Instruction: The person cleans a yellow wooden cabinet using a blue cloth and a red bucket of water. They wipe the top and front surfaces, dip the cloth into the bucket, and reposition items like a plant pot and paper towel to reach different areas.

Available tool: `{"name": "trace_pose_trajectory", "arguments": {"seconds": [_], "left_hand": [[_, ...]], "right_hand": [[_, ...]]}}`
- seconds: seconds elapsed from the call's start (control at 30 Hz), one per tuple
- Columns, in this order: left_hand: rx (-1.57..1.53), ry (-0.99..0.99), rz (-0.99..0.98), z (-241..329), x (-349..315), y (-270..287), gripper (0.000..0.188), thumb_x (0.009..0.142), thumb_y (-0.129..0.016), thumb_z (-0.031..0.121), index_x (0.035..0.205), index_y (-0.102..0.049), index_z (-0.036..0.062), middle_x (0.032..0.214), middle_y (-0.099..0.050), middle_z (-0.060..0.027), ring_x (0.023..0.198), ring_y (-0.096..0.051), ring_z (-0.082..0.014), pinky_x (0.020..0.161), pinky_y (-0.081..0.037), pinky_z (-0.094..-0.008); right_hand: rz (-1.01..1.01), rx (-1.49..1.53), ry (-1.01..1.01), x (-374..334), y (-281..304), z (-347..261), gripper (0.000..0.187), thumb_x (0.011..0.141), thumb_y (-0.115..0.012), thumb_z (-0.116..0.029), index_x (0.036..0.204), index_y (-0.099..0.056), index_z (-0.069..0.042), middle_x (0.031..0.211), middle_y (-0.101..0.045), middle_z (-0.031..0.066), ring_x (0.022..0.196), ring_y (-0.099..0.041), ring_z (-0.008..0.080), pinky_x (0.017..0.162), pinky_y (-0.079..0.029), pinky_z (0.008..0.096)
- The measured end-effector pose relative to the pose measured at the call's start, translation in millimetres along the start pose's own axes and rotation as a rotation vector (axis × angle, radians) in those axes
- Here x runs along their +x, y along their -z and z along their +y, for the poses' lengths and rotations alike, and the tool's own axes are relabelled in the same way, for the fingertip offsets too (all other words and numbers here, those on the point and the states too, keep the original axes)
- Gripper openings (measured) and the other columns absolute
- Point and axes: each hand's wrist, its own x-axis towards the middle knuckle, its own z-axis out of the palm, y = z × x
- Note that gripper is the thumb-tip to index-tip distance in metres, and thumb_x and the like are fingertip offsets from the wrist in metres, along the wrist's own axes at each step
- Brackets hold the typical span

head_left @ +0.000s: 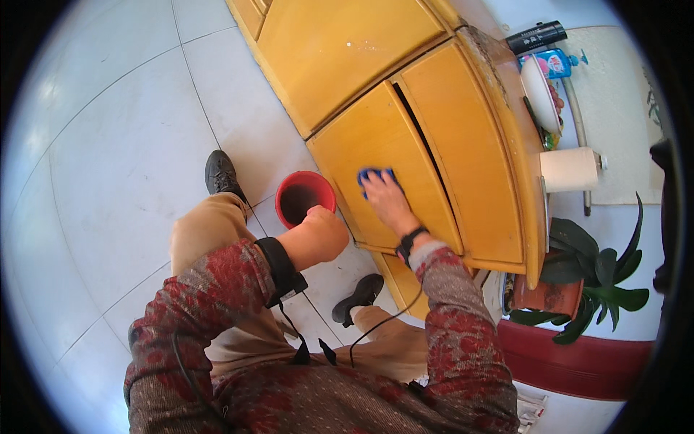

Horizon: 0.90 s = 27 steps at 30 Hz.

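Red-and-brown patterned knit sweater (303, 401) nearest, both sleeves reaching forward. Left hand (322, 235) closed at the near rim of 1 round red plastic bucket (311, 178); fingertips partly hidden, looks like a grip. Black strap (275, 262) on that wrist. Bucket is just beside the cabinet's bottom edge, dark inside; can't tell if it stands on the floor or hangs from the hand.

Right hand (392, 208) blurred, narrow, fingers bent over 1 bunched blue cloth (365, 176), holding it against the front of 1 yellow-orange wooden cabinet (383, 123). Cloth sits on the panel between the bottom edge and the long dark gap. Dark band (410, 242) on right wrist.

Cabinet top: black cylinder (536, 37) near the far, chipped corner; blue pump bottle (554, 64) beside it; white bowl (536, 90) with reddish round fruit (557, 100) close to the front edge; white paper roll (570, 169) nearer the near end. Green-leaved plant (625, 295) in a terracotta pot (543, 298) past the near corner; its support is unclear.

White tile floor (123, 137) below: 2 black shoes (223, 172), 1 either side of the bucket, under tan trousers (206, 228).
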Motion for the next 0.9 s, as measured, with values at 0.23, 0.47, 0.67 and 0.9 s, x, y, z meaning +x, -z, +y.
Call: {"name": "trace_pose_trajectory", "arguments": {"seconds": [0.23, 0.47, 0.67, 0.9], "left_hand": [[0.088, -0.081, 0.060, 11.6, -4.2, -12.6, 0.025, 0.079, -0.073, 0.032, 0.084, -0.074, 0.0073, 0.082, -0.072, -0.0076, 0.078, -0.071, -0.0271, 0.063, -0.052, -0.0398], [0.091, -0.126, 0.063, 21.8, -4.7, -19.2, 0.017, 0.080, -0.066, 0.023, 0.085, -0.076, 0.0102, 0.086, -0.072, -0.0062, 0.079, -0.070, -0.0268, 0.058, -0.048, -0.0412], [0.127, -0.077, 0.251, 17.3, -12.4, -23.2, 0.011, 0.075, -0.067, 0.021, 0.077, -0.074, 0.0129, 0.079, -0.071, -0.0040, 0.075, -0.069, -0.0232, 0.058, -0.045, -0.0383], [0.040, -0.071, 0.166, 15.6, -8.6, -11.1, 0.017, 0.077, -0.065, 0.022, 0.086, -0.074, 0.0110, 0.087, -0.071, -0.0062, 0.084, -0.068, -0.0251, 0.068, -0.046, -0.0434]], "right_hand": [[-0.093, 0.258, -0.144, -185.7, 57.4, -40.4, 0.022, 0.083, -0.059, -0.011, 0.098, -0.071, 0.000, 0.123, -0.063, 0.0068, 0.120, -0.052, 0.0246, 0.102, -0.038, 0.0403], [0.068, 0.118, -0.327, -115.4, 116.6, 11.3, 0.023, 0.084, -0.058, -0.009, 0.102, -0.070, 0.001, 0.134, -0.058, 0.0083, 0.121, -0.052, 0.0257, 0.099, -0.038, 0.0433], [0.314, 0.042, -0.284, 62.7, 63.3, 59.7, 0.030, 0.088, -0.055, -0.013, 0.112, -0.068, -0.002, 0.137, -0.056, 0.0059, 0.126, -0.047, 0.0244, 0.103, -0.034, 0.0434], [0.189, -0.060, -0.142, 171.2, -18.2, 50.4, 0.029, 0.087, -0.054, -0.019, 0.107, -0.069, -0.004, 0.131, -0.059, 0.0061, 0.126, -0.047, 0.0249, 0.105, -0.033, 0.0435]]}}
